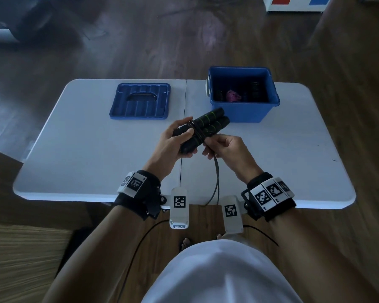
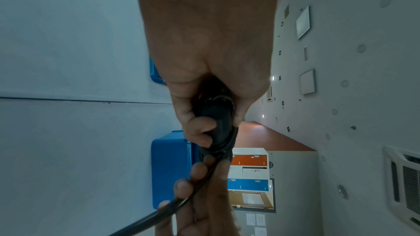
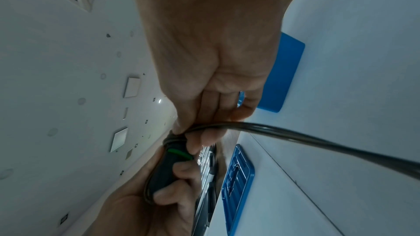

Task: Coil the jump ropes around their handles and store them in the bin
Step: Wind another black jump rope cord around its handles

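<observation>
Black foam handles (image 1: pixel 200 130) with green rings sit clamped side by side in the left hand (image 1: pixel 173 142), a few rope turns already binding them; the right hand (image 1: pixel 225 149) pinches the rope (image 1: pixel 216 178) just below that grip. Slack trails off the tabletop (image 1: pixel 85 149) edge toward the floor, where it could snag and, if tension drops, loosen the turns. Beyond the grip, the blue bin (image 1: pixel 242 110) stands open, nothing between; its lid (image 1: pixel 140 101) lies well left.
</observation>
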